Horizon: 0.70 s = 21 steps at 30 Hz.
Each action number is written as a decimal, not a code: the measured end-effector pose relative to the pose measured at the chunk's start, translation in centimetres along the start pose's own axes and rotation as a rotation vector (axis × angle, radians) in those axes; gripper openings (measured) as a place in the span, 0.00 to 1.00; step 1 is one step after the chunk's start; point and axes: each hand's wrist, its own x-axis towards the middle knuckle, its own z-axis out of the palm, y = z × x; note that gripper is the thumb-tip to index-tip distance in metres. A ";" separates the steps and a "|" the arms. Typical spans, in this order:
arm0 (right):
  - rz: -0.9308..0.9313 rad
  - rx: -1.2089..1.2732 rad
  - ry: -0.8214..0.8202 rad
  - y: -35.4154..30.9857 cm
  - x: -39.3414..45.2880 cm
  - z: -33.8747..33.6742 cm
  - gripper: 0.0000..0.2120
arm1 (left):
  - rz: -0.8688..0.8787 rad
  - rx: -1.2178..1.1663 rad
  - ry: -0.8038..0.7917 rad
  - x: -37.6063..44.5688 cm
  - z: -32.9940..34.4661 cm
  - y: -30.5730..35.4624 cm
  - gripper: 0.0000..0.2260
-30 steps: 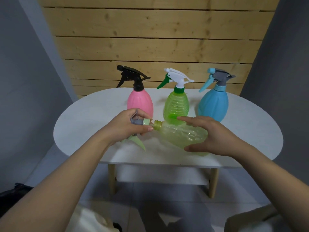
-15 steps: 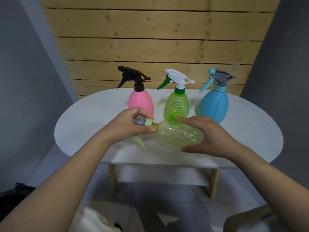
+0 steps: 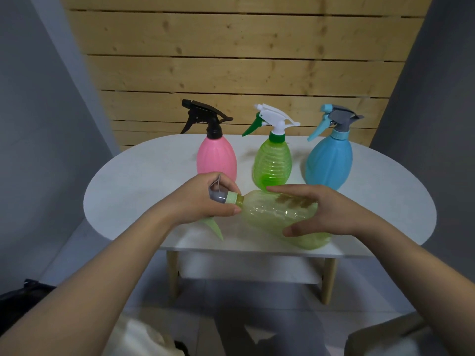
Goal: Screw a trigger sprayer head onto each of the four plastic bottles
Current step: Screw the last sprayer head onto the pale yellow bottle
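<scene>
Your left hand [image 3: 198,201] grips the sprayer [image 3: 221,197] at the neck of the lying bottle [image 3: 272,217], near table [image 3: 144,176] edge; your right hand [image 3: 326,211] clasps its body.

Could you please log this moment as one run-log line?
left hand: grips sprayer | right hand: holds bottle | collar at neck | three bottles capped

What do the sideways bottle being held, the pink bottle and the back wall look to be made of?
Sideways bottle: thin clear plastic tinted yellow-green; the table shows through its ribbed wall. Pink bottle: opaque plastic, smooth with a soft sheen and faint vertical flutes. Back wall: bare pale wood planks, matte, with knots and grain showing.
</scene>
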 end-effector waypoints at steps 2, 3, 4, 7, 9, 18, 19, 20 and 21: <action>0.028 0.044 -0.040 0.2 0.2 -0.1 0.35 | -0.017 0.009 0.001 0.1 0.1 0.0 0.13; 0.046 0.073 -0.034 0.2 0.2 -0.1 0.35 | -0.025 -0.001 0.006 0.2 0.1 0.0 0.12; 0.060 0.108 -0.008 0.1 0.2 0.0 0.34 | -0.034 -0.021 0.013 0.1 0.1 0.0 0.11; 0.084 0.219 0.104 0.2 0.1 -0.4 0.35 | -0.089 -0.114 0.062 0.2 -0.5 -0.1 0.09; 0.090 0.328 0.134 0.4 0.0 -0.7 0.33 | -0.125 -0.197 0.121 0.3 -1.4 -0.4 0.08; 0.193 0.438 0.167 0.5 0.0 -0.6 0.20 | -0.119 -0.189 0.094 -0.8 -2.0 -0.9 0.13; 0.217 0.412 0.158 0.5 0.0 -0.5 0.24 | -0.115 -0.191 0.096 -0.8 -1.9 -1.0 0.13; 0.245 0.403 0.148 0.6 0.1 -0.3 0.28 | -0.112 -0.194 0.100 -0.8 -1.8 -1.0 0.13; 0.276 0.416 0.134 0.7 0.2 -0.2 0.32 | -0.111 -0.189 0.105 -0.7 -1.7 -1.0 0.12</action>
